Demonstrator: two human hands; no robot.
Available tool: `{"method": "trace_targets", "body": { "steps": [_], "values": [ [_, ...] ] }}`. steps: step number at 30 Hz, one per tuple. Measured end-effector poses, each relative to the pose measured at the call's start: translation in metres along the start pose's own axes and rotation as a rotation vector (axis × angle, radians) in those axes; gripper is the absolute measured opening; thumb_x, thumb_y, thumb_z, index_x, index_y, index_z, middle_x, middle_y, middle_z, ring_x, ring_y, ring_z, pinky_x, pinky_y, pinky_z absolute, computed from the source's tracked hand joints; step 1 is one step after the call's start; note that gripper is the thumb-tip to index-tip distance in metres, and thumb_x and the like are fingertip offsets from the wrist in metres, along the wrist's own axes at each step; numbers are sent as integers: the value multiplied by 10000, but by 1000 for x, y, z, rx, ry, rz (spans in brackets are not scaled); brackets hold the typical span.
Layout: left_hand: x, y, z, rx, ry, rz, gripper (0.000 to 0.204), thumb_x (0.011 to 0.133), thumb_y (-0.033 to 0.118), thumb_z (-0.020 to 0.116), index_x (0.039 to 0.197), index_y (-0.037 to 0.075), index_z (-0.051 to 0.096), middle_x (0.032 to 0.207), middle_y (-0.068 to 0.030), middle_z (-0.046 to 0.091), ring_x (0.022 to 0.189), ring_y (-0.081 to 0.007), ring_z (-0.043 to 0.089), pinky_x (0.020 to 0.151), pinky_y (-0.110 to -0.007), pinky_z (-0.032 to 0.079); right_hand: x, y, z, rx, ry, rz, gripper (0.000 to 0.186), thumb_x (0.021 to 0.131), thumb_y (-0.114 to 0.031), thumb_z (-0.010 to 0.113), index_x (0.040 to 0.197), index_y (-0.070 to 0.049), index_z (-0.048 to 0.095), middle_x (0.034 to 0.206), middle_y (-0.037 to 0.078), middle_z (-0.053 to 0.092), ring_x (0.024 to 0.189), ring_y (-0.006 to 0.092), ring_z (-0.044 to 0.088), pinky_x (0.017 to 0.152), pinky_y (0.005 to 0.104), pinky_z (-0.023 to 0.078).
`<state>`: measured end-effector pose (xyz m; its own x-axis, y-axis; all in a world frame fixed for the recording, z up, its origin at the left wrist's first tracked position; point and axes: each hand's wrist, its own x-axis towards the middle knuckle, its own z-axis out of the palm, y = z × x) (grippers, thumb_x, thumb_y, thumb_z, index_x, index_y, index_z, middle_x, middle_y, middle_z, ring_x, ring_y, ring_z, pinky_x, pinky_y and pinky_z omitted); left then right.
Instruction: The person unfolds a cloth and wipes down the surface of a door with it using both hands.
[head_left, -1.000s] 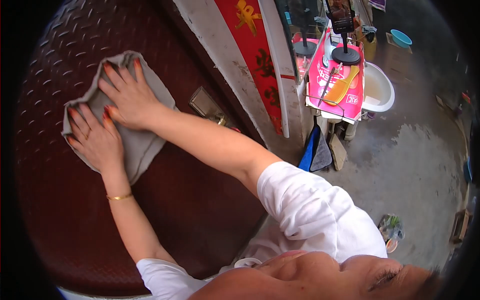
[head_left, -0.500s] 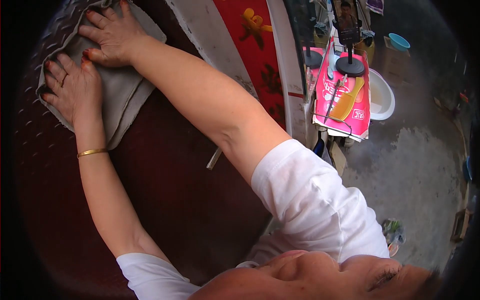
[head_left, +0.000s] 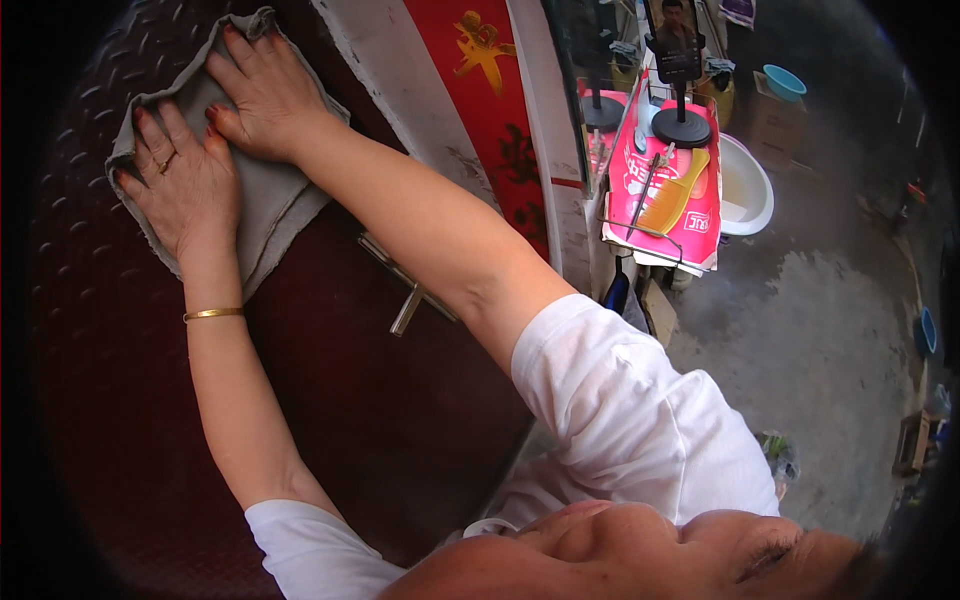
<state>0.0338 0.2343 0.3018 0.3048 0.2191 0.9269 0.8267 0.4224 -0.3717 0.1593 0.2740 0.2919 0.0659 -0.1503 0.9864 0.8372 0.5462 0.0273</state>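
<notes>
Both my hands lie flat on a folded grey cloth (head_left: 270, 220), pressing it against a dark red metal door (head_left: 330, 400) with a raised tread pattern. My left hand (head_left: 190, 195), with a ring and a gold bracelet (head_left: 213, 314) at the wrist, has its fingers stretched over the cloth's left part. Higher up and to the right, my right hand (head_left: 268, 100) rests palm down with fingers spread near the cloth's top edge. Dark reddish fingertips show on both. Under my right forearm a metal door handle (head_left: 406, 308) is partly visible.
Beside the door runs a red paper strip (head_left: 490, 120) with gold decoration. Further right, a wire shelf with a pink sheet (head_left: 700, 240) bears a yellow comb (head_left: 675, 195) and a phone (head_left: 676, 45) on a stand. A white basin (head_left: 762, 200) stands behind; wet concrete floor (head_left: 800, 330) stretches right.
Both hands and the cloth have shifted right across the door, closer to the handle. More of the handle shows, and the view has turned slightly. My hands stay flat on the cloth.
</notes>
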Motion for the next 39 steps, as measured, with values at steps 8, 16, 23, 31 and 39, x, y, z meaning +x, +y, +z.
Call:
{"method": "trace_targets", "body": {
  "steps": [8, 16, 23, 31, 39],
  "values": [
    [-39, 6, -1, -199, -19, 114, 583, 965, 408, 322, 1468, 130, 225, 1541, -54, 181, 1363, -215, 271, 1108, -509, 197, -52, -14, -14, -77, -72, 98, 643, 770, -347, 587, 1319, -47, 441, 1435, 224, 317, 1319, 411, 278, 1117, 505, 174],
    [-82, 3, 15, -480, 72, 207, 600, 924, 370, 418, 1454, 130, 273, 1542, -43, 176, 1362, -200, 255, 1121, -474, 173, -101, -46, -22, -166, -151, 261, 670, 809, -288, 566, 1366, 11, 345, 1479, 264, 181, 1353, 437, 191, 1123, 540, 104],
    [-116, -15, 21, -517, 74, 271, 600, 906, 370, 450, 1442, 143, 305, 1539, -32, 194, 1338, -199, 283, 1114, -472, 176, -132, -88, -24, -160, -247, 402, 668, 853, -245, 521, 1408, 30, 271, 1509, 262, 75, 1391, 447, 73, 1131, 548, 61],
    [-180, -60, 32, -558, 25, 222, 609, 905, 394, 483, 1424, 124, 317, 1533, -72, 174, 1334, -222, 288, 1103, -506, 186, -162, -151, -27, -80, -447, 390, 629, 866, -241, 496, 1400, 25, 294, 1504, 262, 119, 1375, 442, 134, 1129, 541, 84],
    [-246, -141, 55, -540, -123, 136, 640, 921, 382, 480, 1440, 90, 244, 1522, -113, 159, 1344, -269, 277, 1098, -549, 173, -180, -228, -8, -22, -540, 177, 684, 821, -288, 568, 1391, -5, 316, 1482, 241, 184, 1355, 443, 173, 1118, 579, 105]
  ]
}}
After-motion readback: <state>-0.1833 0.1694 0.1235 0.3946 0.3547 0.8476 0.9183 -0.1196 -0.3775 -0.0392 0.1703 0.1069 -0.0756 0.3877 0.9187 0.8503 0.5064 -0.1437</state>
